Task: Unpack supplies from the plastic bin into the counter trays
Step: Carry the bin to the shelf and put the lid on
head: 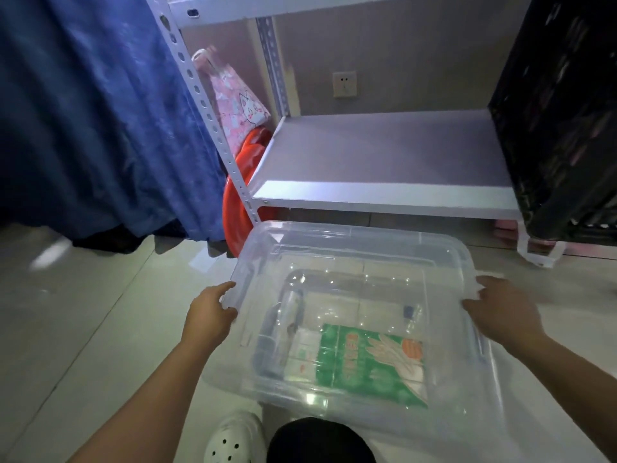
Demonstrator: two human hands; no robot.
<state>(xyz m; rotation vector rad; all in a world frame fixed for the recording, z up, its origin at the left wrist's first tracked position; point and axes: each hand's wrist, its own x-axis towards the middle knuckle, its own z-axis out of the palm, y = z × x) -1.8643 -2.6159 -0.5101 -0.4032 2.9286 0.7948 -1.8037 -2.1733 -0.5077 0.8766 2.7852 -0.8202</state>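
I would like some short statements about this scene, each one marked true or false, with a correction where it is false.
1. Both hands hold the clear plastic bin by its side edges. True: the left hand and the right hand grip opposite rims.
2. A green packet lies inside the bin. True.
3. The bin stands on the white shelf. False: it is in front of the shelf, over the tiled floor.
4. The curtain on the left is red. False: it is blue.
5. A black crate sits at the right end of the shelf. True.
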